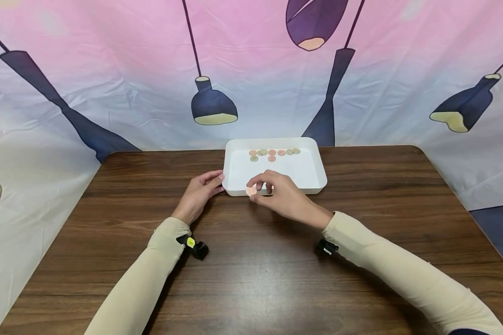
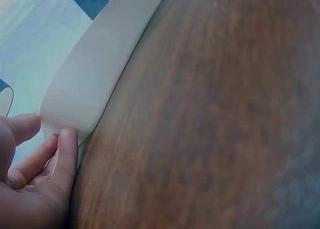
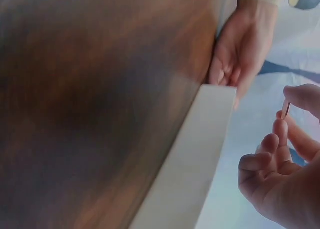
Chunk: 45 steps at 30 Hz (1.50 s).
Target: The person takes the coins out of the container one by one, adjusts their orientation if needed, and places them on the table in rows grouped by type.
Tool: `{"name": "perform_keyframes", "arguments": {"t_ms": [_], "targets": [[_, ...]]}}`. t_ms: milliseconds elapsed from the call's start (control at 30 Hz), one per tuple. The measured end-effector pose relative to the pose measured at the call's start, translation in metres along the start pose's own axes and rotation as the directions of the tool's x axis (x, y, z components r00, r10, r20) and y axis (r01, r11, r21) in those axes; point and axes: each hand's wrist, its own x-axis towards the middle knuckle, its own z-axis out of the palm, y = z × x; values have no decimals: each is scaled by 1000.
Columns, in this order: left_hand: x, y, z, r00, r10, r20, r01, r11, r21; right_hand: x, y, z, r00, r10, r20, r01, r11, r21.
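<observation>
In the head view, my right hand [image 1: 282, 195] pinches a copper-coloured coin [image 1: 251, 190] between thumb and fingertips, over the near rim of a white tray [image 1: 234, 167]. The right wrist view shows the same coin [image 3: 285, 109] edge-on, with the other fingers bent below it. My left hand [image 1: 198, 193] rests against the tray's near left corner, its fingertips touching the outer wall [image 2: 80, 89]. Inside the tray, along the far side, lie several copper-coloured coins [image 1: 272, 152] and several dull gold ones [image 1: 254, 158]. Part of the tray floor is hidden behind my right hand.
The tray stands near the far edge of a dark wood-grain table [image 1: 243, 279]. Right behind it hangs a pink and pale blue cloth [image 1: 151, 93] printed with lamps. Both wrists carry small black cameras [image 1: 200, 250].
</observation>
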Motion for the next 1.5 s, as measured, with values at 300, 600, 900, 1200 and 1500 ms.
{"name": "perform_keyframes", "arguments": {"t_ms": [300,600,900,1200,1500], "targets": [[0,3,-5,1000,-4,11,3,1000,31,-2,-10,28,996,-2,85,-1,999,37],[2,2,-4,1000,-1,13,1,1000,30,13,-13,53,985,-15,175,16,1000,-1],[0,3,-3,1000,-5,6,5,1000,29,27,-18,68,957,35,288,8,989,-149],[2,1,-1,1000,-3,14,3,1000,30,27,-24,75,951,113,287,-18,949,-314],[1,2,1,1000,-11,5,11,999,35,28,-25,79,967,78,244,21,926,-376]]}}
